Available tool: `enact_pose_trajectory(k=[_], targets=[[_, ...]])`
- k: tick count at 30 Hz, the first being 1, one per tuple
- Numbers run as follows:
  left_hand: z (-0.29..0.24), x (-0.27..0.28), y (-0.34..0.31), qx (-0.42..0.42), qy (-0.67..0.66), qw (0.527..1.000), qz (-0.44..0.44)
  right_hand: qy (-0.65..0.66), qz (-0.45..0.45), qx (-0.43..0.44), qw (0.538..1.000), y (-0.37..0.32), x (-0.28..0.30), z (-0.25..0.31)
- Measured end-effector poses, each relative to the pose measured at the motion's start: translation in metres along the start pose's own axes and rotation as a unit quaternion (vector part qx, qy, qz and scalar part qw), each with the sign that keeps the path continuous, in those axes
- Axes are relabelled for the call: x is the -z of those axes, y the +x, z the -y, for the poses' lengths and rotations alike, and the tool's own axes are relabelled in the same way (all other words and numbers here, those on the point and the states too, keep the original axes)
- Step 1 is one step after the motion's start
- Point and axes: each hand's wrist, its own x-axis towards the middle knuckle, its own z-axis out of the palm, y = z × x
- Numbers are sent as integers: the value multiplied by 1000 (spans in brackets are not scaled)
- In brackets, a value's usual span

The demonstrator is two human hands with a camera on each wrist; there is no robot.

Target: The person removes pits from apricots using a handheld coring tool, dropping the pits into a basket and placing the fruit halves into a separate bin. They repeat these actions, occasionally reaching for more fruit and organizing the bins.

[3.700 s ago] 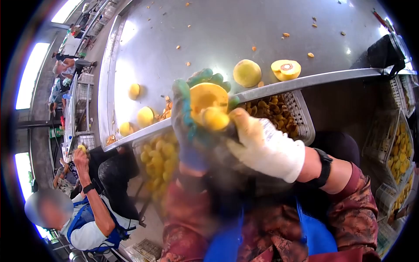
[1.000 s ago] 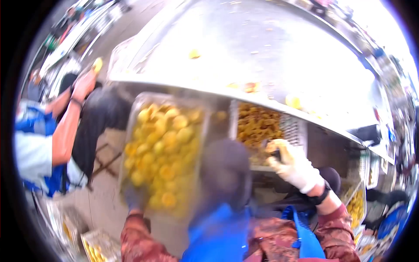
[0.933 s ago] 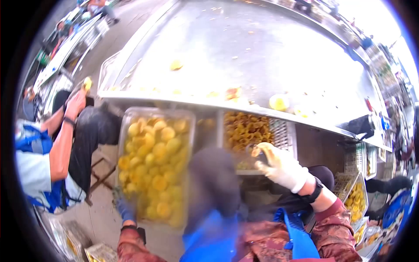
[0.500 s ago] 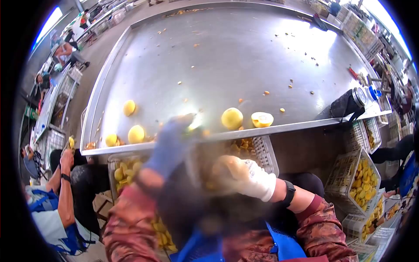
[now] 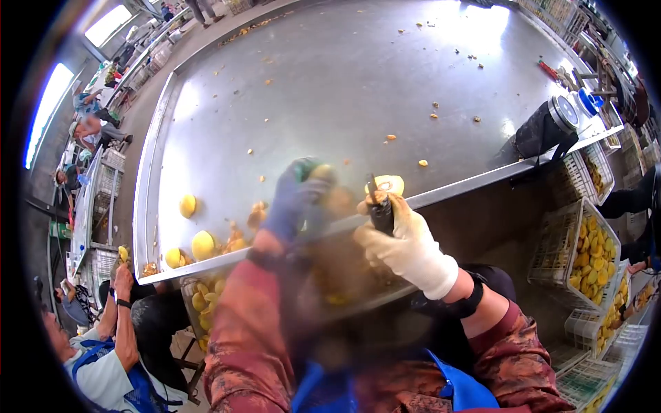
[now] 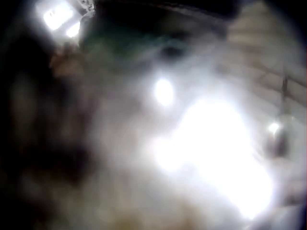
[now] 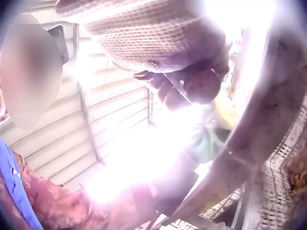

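My left hand (image 5: 286,203), in a blue and green glove, is blurred over the table's front edge. It grips a yellow peach (image 5: 321,172), partly covered by its fingers. In the right wrist view, the peach (image 7: 227,112) shows beside the green glove (image 7: 207,141). My white-gloved right hand (image 5: 413,251) holds a small black-handled knife (image 5: 383,217) with its thin blade pointing up. Just behind the knife, a halved peach (image 5: 391,184) lies on the table with its cut face showing. The left wrist view is mostly blur and glare.
The metal table (image 5: 310,103) has a raised rim and scattered pits. Several peaches (image 5: 202,245) lie near its left front corner. A dark bottle (image 5: 540,138) stands at right. Crates with yellow fruit (image 5: 591,265) stand at right and below the edge. Another person (image 5: 113,372) sits at left.
Earlier both hands worked on a cut peach. My left hand then went down beside the left crate, rose to the table and took the whole peach. The right hand kept the knife and moved up.
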Motion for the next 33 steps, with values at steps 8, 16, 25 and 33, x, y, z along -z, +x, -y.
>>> enact_pose_trajectory(k=[8,16,25,33], targets=[[-15,-12,-81,30,-428,897,-110,-304,30,297,905,12,-16,-49],[-10,-27,-97,-17,-409,904,-121,-340,39,249,906,14,-33,-54],[-6,-36,-103,-104,-317,936,-115,-344,38,250,904,15,-39,-60],[-7,-40,-108,-163,-181,964,-107,-325,57,266,906,11,-40,-65]])
